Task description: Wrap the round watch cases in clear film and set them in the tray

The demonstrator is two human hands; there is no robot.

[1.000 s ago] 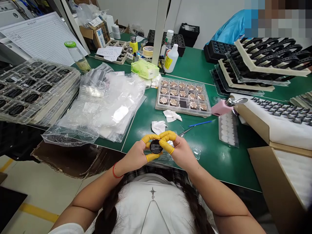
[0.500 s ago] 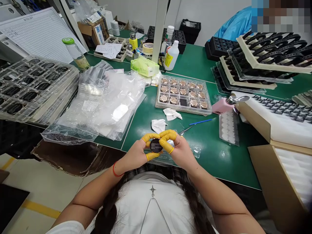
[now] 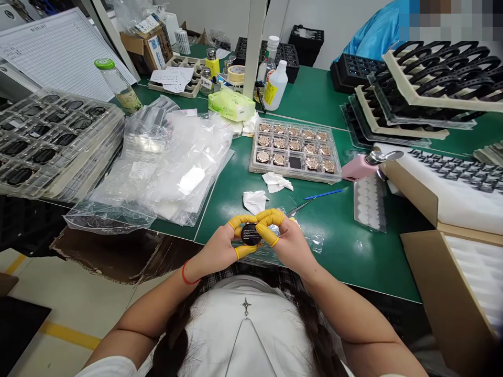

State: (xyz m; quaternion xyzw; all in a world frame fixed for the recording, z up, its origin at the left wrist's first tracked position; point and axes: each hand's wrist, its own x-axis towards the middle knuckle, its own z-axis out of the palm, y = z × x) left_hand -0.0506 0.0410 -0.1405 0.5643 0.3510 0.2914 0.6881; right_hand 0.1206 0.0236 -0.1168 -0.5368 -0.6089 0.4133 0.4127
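We see a green work table (image 3: 314, 104) filling the middle of the frame. Upper left: stack of clear plastic blister trays (image 3: 51, 141) with dark parts in the pockets. Just right of it is a loose pile of clear plastic bags (image 3: 168, 167). Lower right: open brown cardboard box (image 3: 432, 277) with a white liner. Centre, above the hands: clear plastic compartment tray (image 3: 298, 176) of round rose-gold metal parts, one pocket dark. Bottom centre: left hand (image 3: 220, 248) and right hand (image 3: 288, 246) meet just above the table's near edge, yellow rubber finger cots on the fingertips (image 3: 271, 215). Right of the compartment tray, a pink dispenser bottle with a metal top (image 3: 359, 168) lies against the box. Two crumpled white wipes (image 3: 254, 201) sit between tray and hands. A thin blue plastic stick (image 3: 323, 194) lies right of them. Smallest: small round black disc (image 3: 251, 234) with white print, too fine for us to read. Both hands are pinched closed on its rim from either side, face up toward us.
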